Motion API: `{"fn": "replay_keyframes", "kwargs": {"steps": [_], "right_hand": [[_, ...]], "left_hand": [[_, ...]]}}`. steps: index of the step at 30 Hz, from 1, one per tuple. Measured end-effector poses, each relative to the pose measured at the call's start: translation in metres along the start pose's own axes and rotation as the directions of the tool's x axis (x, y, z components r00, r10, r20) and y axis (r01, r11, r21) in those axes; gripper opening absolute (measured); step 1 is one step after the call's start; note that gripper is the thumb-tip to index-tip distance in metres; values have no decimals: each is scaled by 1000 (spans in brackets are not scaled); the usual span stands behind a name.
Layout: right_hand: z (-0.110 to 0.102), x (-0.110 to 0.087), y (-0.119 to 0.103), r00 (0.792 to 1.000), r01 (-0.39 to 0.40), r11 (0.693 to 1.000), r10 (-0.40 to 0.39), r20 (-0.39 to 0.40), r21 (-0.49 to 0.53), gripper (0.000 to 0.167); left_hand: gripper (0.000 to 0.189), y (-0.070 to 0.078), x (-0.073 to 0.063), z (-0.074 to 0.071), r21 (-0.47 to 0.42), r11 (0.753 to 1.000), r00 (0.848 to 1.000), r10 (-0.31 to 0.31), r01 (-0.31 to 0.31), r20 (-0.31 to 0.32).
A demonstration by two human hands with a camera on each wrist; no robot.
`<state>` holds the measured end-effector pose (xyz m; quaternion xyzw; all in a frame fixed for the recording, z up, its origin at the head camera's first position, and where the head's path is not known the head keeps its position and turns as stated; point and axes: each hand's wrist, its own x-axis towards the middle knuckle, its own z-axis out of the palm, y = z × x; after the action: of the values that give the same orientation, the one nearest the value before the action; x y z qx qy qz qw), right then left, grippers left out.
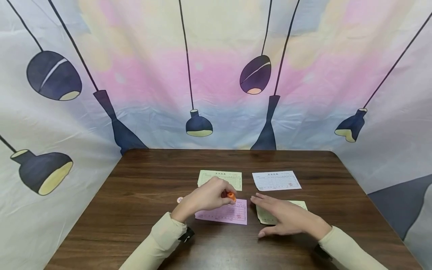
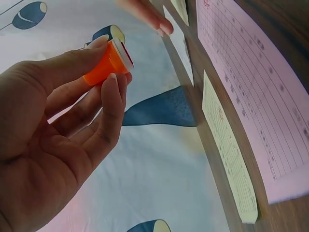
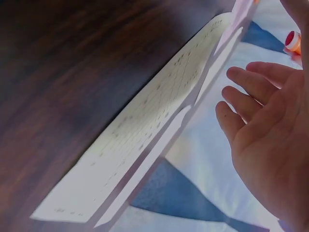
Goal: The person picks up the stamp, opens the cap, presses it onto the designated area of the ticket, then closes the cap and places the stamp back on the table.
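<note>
My left hand (image 1: pixel 210 195) holds a small orange stamp (image 1: pixel 231 195) above the pink form (image 1: pixel 222 215). In the left wrist view, thumb and fingers pinch the stamp (image 2: pixel 104 67), whose white rim and red face point toward the papers. A red stamp mark shows at the pink form's lower right. My right hand (image 1: pixel 287 215) hovers over the front-right yellow form (image 1: pixel 264 216), fingers extended and holding nothing, and it hides much of that sheet. The right wrist view shows this yellow form (image 3: pixel 145 116) below the palm.
Behind the pink form lies a pale green form (image 1: pixel 237 182), partly hidden by the left hand. A white form (image 1: pixel 276 181) with a red mark lies back right. A small round disc (image 1: pixel 180 200) sits beside the left wrist. A printed curtain (image 1: pixel 222 75) hangs behind the brown table (image 1: pixel 162 161).
</note>
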<state>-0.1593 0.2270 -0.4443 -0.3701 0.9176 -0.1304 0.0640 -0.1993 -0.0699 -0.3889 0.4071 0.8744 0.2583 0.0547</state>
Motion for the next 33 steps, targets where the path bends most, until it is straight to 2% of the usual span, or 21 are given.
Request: {"fn": "replay_keyframes", "kwargs": {"steps": [7,16,28,33], "right_hand": [[-4,-22,8,998,-13,999,10,-69,-45,98],[-14,-48,22,991,-67,995,57,-125,-80,97],[-21,-86,49,956,-229,967,201,-212,-115,97],[-21,-101,58,956,-249,961,223,-192,-123,97]], "left_hand": [[10,4,14,4,-34,999,1000,11,-11,-3],[13,21,40,14,-25,999,1000,25,-25,2],[9,39,64,27,-7,998,997,70,-70,21],[10,45,73,33,-17,998,997,63,-63,35]]}}
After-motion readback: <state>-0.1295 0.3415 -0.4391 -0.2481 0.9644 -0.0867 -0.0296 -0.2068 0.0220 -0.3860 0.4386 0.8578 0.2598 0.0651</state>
